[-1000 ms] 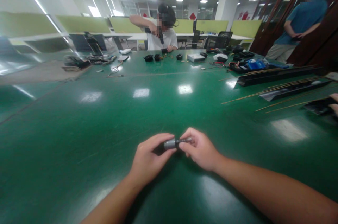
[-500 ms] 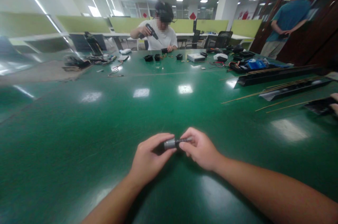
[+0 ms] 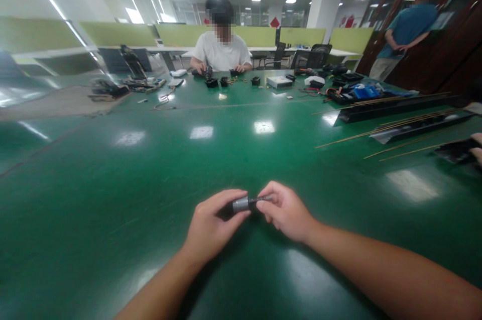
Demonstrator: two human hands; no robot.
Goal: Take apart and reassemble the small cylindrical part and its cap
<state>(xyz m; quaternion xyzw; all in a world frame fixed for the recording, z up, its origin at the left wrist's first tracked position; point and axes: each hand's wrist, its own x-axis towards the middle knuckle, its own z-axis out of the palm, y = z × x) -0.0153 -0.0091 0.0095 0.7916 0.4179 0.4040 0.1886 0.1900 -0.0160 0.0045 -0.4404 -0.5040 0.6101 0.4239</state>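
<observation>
Between my hands, just over the green tabletop, lies a small grey and black cylinder (image 3: 241, 204) on its side. My left hand (image 3: 211, 222) is closed around it, thumb below and fingers above. A thin dark metallic shaft (image 3: 265, 199) sticks out from the cylinder's right end. The thumb and fingers of my right hand (image 3: 288, 212) pinch that shaft close to the cylinder. What kind of device this is, and whether shaft and cylinder are one piece, I cannot tell.
Across the green table (image 3: 211, 159) sits a person in a white shirt (image 3: 222, 51) with a power drill (image 3: 208, 72) and small black boxes (image 3: 212, 83). Long dark channels (image 3: 399, 108) and thin rods (image 3: 350, 140) lie at right. Another person (image 3: 408, 31) stands behind.
My hands and the cylinder have hardly moved. Opposite me, the seated person has lowered the power drill to the table and shifted left. The standing person has turned slightly.
</observation>
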